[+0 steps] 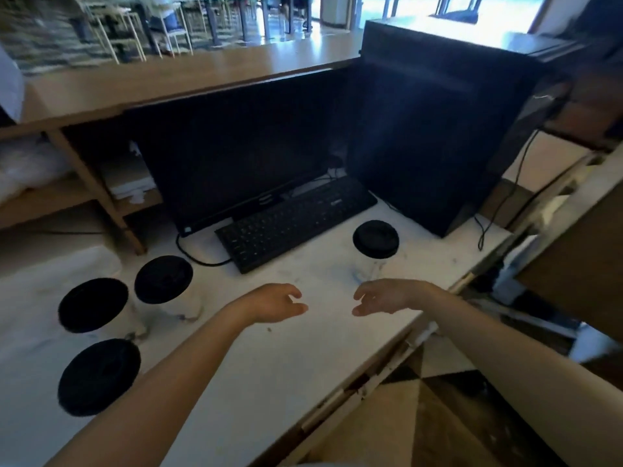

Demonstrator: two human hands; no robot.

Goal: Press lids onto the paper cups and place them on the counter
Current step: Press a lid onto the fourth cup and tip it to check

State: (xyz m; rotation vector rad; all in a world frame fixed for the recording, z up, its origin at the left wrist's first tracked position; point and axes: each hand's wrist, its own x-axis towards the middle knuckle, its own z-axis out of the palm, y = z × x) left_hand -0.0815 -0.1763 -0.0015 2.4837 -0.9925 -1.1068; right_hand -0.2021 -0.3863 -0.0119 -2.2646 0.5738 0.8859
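- Both hands hover over the white counter (pixel 256 365), facing each other with a bare gap between them.
- The left hand (pixel 274 303) is loose and holds nothing, its fingers curled a little.
- The right hand (pixel 384 296) is just as slack and also holds nothing.
- Three lidded cups stand in a cluster at the left: the near cup (pixel 98 377), the middle cup (pixel 93 305) and the far cup (pixel 163 279), each under a black lid.
- A fourth lidded cup (pixel 376 239) stands apart on the right, just beside the keyboard (pixel 293 224).
- Behind the keyboard sits a dark monitor (pixel 242 156), with a black box (pixel 435 129) to its right.
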